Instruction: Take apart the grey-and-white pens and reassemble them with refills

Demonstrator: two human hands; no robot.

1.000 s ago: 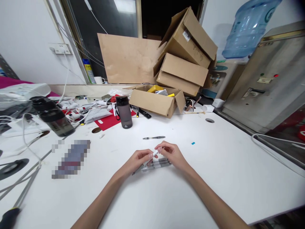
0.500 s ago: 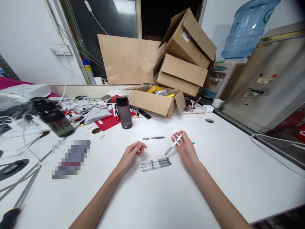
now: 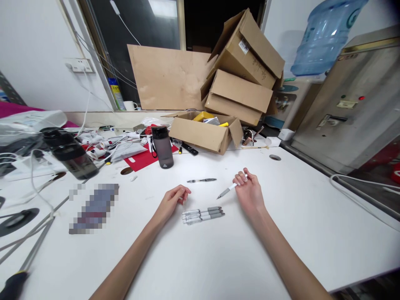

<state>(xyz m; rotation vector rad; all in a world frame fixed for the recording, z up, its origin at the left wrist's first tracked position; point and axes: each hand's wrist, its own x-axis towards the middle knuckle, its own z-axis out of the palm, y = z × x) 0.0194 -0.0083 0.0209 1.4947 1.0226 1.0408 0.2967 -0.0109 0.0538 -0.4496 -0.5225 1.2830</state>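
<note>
My right hand point(image 3: 250, 191) is closed around a white pen point(image 3: 231, 188) with a grey grip, and its tip slants down to the left above the table. My left hand point(image 3: 170, 201) rests on the white table, fingers loosely bent and a little apart, with nothing seen in them. Between my hands lies a row of several white pens point(image 3: 203, 215) with grey grips, side by side, grips to the right. Farther back, a single dark clear-barrelled pen point(image 3: 201, 180) lies crosswise.
A dark water bottle point(image 3: 162, 148) stands behind the pens; another bottle point(image 3: 70, 154) is at the left. An open cardboard box point(image 3: 200, 135) holds yellow items, with more boxes point(image 3: 240, 98) stacked behind. Cables and clutter cover the back left. A pixelated item point(image 3: 95, 208) lies left.
My right hand has shifted slightly right and its fingers have curled in around the pen, which now lies at a flatter slant. My left hand and the row of pens stay put.
</note>
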